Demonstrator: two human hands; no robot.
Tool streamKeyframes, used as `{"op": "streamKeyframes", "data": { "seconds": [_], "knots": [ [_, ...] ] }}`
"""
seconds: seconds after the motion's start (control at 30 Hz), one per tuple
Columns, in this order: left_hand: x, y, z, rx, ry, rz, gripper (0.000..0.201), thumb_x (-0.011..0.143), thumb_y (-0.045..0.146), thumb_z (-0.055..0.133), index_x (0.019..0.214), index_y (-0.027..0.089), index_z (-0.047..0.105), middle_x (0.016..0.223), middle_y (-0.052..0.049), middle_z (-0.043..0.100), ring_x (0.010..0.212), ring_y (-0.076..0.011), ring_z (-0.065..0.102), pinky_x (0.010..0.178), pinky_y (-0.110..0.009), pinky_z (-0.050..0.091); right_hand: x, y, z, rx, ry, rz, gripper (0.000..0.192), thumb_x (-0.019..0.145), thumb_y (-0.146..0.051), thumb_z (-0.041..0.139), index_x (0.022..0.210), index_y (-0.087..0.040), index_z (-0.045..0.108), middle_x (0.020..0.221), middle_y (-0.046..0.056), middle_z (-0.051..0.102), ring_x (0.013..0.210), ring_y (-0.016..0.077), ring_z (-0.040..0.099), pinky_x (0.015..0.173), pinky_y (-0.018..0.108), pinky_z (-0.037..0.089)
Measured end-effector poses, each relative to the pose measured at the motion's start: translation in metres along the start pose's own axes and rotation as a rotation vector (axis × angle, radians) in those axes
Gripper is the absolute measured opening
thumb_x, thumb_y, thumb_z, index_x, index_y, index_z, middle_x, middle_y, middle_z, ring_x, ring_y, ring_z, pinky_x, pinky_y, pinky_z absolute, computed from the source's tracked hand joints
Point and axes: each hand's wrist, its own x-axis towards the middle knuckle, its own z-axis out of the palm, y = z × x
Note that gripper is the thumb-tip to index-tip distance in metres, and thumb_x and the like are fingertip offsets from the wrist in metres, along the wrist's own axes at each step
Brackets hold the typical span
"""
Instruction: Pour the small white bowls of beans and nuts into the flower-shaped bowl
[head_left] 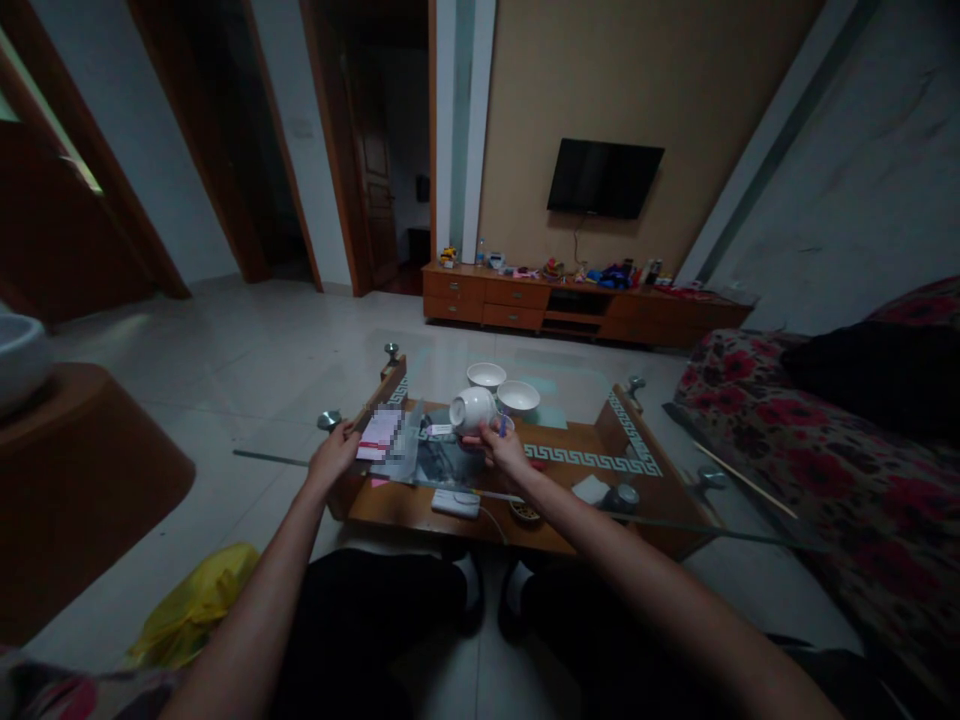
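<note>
My right hand is closed on a white bowl, lifted above the glass table and tipped on its side with its foot facing left. A small blue-purple item shows by the fingers; I cannot make out what it is. My left hand has its fingers closed at the left edge of a printed paper with a red band, which lies in or beside a clear plastic sheet. Beyond the held bowl, two more white bowls, a far one and a nearer one, stand upright on the glass.
The glass tabletop sits over a wooden frame. On its lower shelf are a white power strip and a dark jar. A yellow bag lies on the floor at left. A floral sofa stands at right.
</note>
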Motion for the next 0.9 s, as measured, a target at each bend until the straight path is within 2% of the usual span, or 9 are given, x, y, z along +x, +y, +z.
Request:
{"op": "streamKeyframes", "data": {
  "seconds": [0.1,0.23,0.4,0.5,0.57,0.6,0.67,0.73,0.9],
  "knots": [
    [0.000,0.001,0.000,0.009,0.011,0.001,0.058,0.095,0.037,0.043,0.146,0.008,0.052,0.132,-0.020,0.065,0.120,-0.0355,0.064,0.099,-0.042,0.051,-0.005,-0.005,-0.002,0.193,0.054,0.090,0.041,0.088,-0.056,0.074,0.088,-0.027,0.046,0.085,0.005,0.080,0.037,0.0046,0.021,0.035,0.019,0.019],
    [0.002,-0.001,0.001,0.013,0.011,0.002,0.059,0.095,0.038,0.043,0.146,0.009,0.052,0.130,-0.018,0.067,0.117,-0.0338,0.065,0.097,-0.040,0.052,-0.006,-0.022,-0.003,0.336,0.048,0.106,0.032,0.092,-0.045,0.072,0.087,-0.027,0.047,0.095,0.007,0.082,0.038,0.0056,0.018,0.034,0.020,0.017],
    [0.003,0.000,0.000,0.007,-0.009,0.009,0.059,0.095,0.036,0.041,0.145,0.007,0.051,0.139,-0.020,0.062,0.124,-0.0341,0.061,0.105,-0.043,0.049,0.007,-0.043,-0.019,0.264,0.098,-0.037,0.038,0.089,-0.054,0.073,0.086,-0.027,0.047,0.098,0.007,0.082,0.037,0.0049,0.019,0.034,0.021,0.020],
    [0.004,0.003,-0.001,-0.002,-0.010,0.001,0.060,0.095,0.037,0.042,0.146,0.006,0.050,0.141,-0.022,0.060,0.127,-0.0356,0.060,0.109,-0.046,0.047,0.025,-0.064,-0.054,-0.085,0.279,-0.165,0.039,0.094,-0.065,0.060,0.090,-0.027,0.050,0.102,0.009,0.082,0.035,0.0061,0.027,0.035,0.022,0.026],
    [0.004,0.005,-0.002,-0.008,-0.013,-0.009,0.061,0.095,0.038,0.043,0.145,0.004,0.050,0.139,-0.024,0.060,0.126,-0.0377,0.061,0.108,-0.048,0.048,0.040,-0.081,-0.084,-0.555,0.472,-0.207,0.043,0.099,-0.067,0.046,0.095,-0.026,0.055,0.097,0.011,0.082,0.039,0.0104,0.045,0.041,0.024,0.037],
    [0.004,0.005,-0.002,-0.012,-0.014,-0.008,0.061,0.095,0.038,0.043,0.145,0.003,0.051,0.139,-0.024,0.060,0.126,-0.0381,0.061,0.108,-0.048,0.048,0.047,-0.090,-0.099,-0.650,0.515,-0.216,0.043,0.099,-0.065,0.047,0.099,-0.023,0.059,0.098,0.013,0.082,0.047,0.0140,0.057,0.046,0.025,0.043],
    [0.004,0.006,-0.003,-0.021,-0.022,0.008,0.061,0.095,0.038,0.043,0.144,0.003,0.052,0.139,-0.024,0.061,0.127,-0.0375,0.060,0.108,-0.046,0.048,0.060,-0.104,-0.125,-0.786,0.551,-0.217,0.040,0.098,-0.056,0.052,0.101,-0.019,0.066,0.098,0.017,0.081,0.072,0.0219,0.072,0.060,0.027,0.050],
    [0.004,0.005,-0.003,-0.022,-0.034,0.022,0.058,0.094,0.036,0.042,0.142,0.004,0.055,0.137,-0.022,0.063,0.127,-0.0360,0.061,0.107,-0.044,0.049,0.072,-0.112,-0.144,-0.945,0.562,-0.191,0.031,0.096,-0.044,0.057,0.099,-0.017,0.072,0.098,0.017,0.081,0.092,0.0274,0.075,0.074,0.030,0.052],
    [0.005,0.000,-0.003,0.022,-0.041,0.037,0.058,0.092,0.030,0.040,0.144,0.010,0.056,0.137,-0.016,0.064,0.127,-0.0320,0.061,0.105,-0.040,0.050,0.100,-0.100,-0.167,-1.281,0.456,-0.089,0.021,0.090,-0.026,0.064,0.099,-0.019,0.082,0.102,0.014,0.081,0.103,0.0302,0.074,0.085,0.031,0.049]
  ]
}}
